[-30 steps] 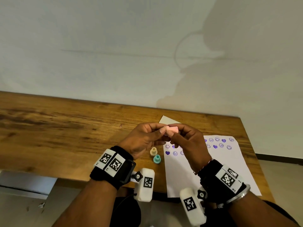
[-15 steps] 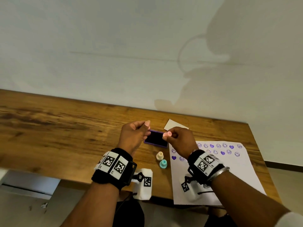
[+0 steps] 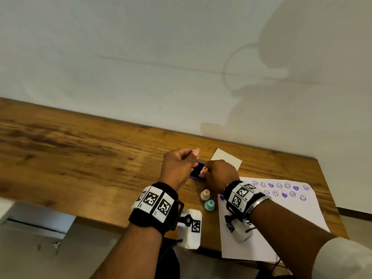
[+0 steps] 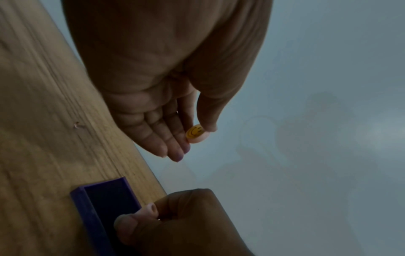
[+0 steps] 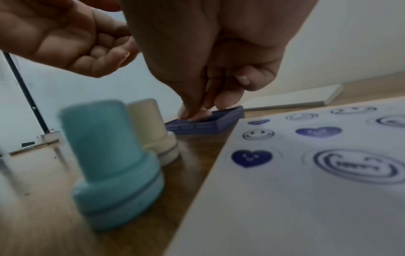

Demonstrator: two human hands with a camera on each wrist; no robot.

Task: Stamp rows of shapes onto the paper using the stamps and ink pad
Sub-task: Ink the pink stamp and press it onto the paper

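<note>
My right hand [image 3: 204,171] pinches a small pink stamp [image 5: 198,114] and holds it down on the dark face of the purple ink pad [image 3: 196,174]. My left hand [image 3: 193,155] hovers just left of the pad. Between its thumb and forefinger it pinches the stamp's pink cap [image 4: 196,133], which bears a yellow smiley sticker. The white paper [image 3: 261,222] lies to the right, with rows of purple smileys and hearts [image 5: 252,158] near its far edge. A beige stamp [image 3: 205,194] and a teal stamp [image 3: 209,205] stand upright between the pad and the paper.
A flat white card or lid [image 3: 226,159] lies behind the ink pad, near the wall. The wooden table [image 3: 80,158] stretches away to the left, and its front edge runs just below my wrists. The paper's near end overhangs that edge.
My hands were together at the pink stamp a second ago. They have since parted: the left kept the cap, and the right carried the stamp down onto the ink pad.
</note>
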